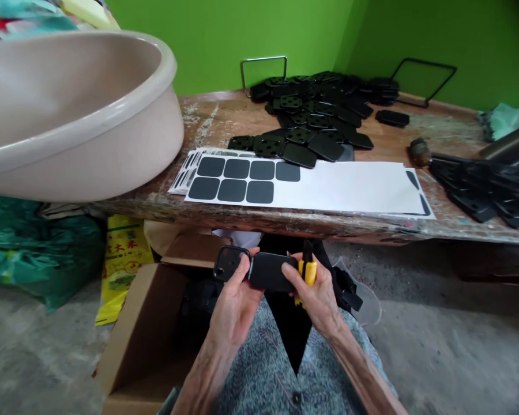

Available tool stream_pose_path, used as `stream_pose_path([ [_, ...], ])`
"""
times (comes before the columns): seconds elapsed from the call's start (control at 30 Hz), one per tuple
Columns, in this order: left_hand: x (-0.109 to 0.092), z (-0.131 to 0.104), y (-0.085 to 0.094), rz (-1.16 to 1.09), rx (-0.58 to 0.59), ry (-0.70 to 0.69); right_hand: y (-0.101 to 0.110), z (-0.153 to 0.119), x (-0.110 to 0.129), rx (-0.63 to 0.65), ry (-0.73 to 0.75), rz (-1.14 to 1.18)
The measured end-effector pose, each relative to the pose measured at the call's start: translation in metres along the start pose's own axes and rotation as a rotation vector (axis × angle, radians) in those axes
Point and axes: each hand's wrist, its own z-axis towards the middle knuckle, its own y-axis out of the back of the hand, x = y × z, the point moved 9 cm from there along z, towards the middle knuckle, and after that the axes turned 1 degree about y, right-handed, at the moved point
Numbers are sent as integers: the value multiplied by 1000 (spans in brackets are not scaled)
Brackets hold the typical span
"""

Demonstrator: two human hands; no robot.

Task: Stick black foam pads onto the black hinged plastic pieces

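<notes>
Over my lap I hold a black two-part plastic piece [271,272]; its smaller left part has round marks and joins a smooth, rounded panel. My left hand [237,300] pinches the smaller part and the joint, thumb on top. The right end of the panel is gripped by my right hand [318,294], its thumb pressing on the surface. Tucked in that same hand is a yellow-and-black cutter [310,272], partly hidden by the fingers. On the bench ahead lies a white sticker sheet [350,187] with several dark rounded-square stickers at its left.
A large beige basin [125,132] overhangs the bench [211,121] at left. Black plastic pieces [324,115] are heaped behind the sheets, and others [488,190] lie at right. An open cardboard box [132,323] stands by my left arm, near green bags [38,248].
</notes>
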Motion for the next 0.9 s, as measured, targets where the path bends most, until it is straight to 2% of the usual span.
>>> stream_pose_path([
  [0.1, -3, -2, 4, -3, -23, 14, 21, 12, -15, -91, -51, 151],
  [0.2, -6, -2, 5, -21, -36, 2, 33, 13, -16, -79, -52, 188],
  [0.27, -4, 0, 4, -20, -29, -4, 26, 6, -11, 0, -70, 184],
  [0.37, -1, 0, 1, 9, -2, -15, 4, -7, 0, 123, -41, 15],
  [0.47, -1, -1, -1, 18, 25, -29, -7, -15, -1, 127, -59, -102],
  [0.67, -20, -10, -11, -86, 217, -78, 0, -18, -19, 59, -196, 197],
  [0.8, -31, -21, -24, -140, 370, -60, -3, -23, -21, 87, -242, 333],
  [0.9, -35, -25, -27, -86, 364, -74, -4, -27, -25, 93, -272, 372],
])
